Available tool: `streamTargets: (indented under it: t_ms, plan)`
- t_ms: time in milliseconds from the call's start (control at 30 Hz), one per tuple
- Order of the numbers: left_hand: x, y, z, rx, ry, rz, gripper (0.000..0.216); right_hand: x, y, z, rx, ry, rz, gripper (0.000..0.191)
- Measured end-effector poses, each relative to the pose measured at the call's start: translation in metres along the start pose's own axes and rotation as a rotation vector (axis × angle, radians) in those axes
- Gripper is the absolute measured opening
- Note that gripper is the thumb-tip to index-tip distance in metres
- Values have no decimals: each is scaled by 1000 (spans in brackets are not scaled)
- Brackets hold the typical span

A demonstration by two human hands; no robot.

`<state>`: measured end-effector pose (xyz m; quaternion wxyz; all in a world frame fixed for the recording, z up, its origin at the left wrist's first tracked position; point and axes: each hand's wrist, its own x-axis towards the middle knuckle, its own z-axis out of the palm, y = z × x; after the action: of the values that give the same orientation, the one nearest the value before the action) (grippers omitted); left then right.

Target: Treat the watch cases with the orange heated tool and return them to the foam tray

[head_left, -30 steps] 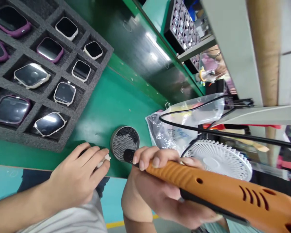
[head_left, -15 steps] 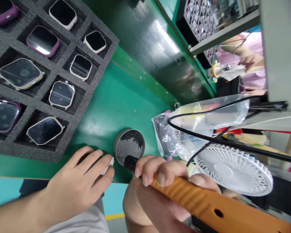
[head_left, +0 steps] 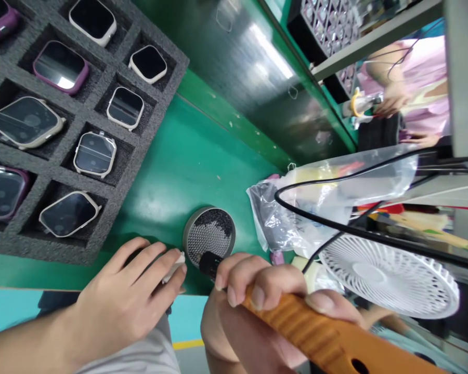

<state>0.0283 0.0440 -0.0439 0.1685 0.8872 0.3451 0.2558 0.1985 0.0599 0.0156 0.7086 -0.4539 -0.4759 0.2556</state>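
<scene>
My right hand (head_left: 263,288) is wrapped round the orange, ribbed handle of an electric screwdriver (head_left: 312,332). Its black nose reaches over the near rim of a round metal dish (head_left: 233,228); the very tip is hard to make out. Tiny silver and black grains, perhaps screws, cover the dish's bottom. Left of the dish, my left hand (head_left: 117,296) is curled at the bench edge, a small white piece (head_left: 174,267) showing between its fingers. Most of that piece is hidden. A grey foam tray (head_left: 62,253) lies beyond this hand, with watches (head_left: 69,214) in its compartments.
A clear plastic bag (head_left: 296,218) lies right of the dish. Over it loops a black cable (head_left: 283,193). A white fan (head_left: 386,275) stands at the right. Behind the dark panel (head_left: 257,72), another person's hand (head_left: 393,98) is at work near a second tray.
The view has shifted slightly, moving the fan and bag to the right in the picture. Both hands keep nearly the same pose, with the screwdriver's nose still over the dish.
</scene>
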Motion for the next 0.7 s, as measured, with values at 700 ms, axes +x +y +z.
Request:
streamTargets:
  t_ms: [700]
  plan:
    - [3, -1, -1, 16, 47, 1, 25, -3, -8, -2, 12, -48, 95, 56]
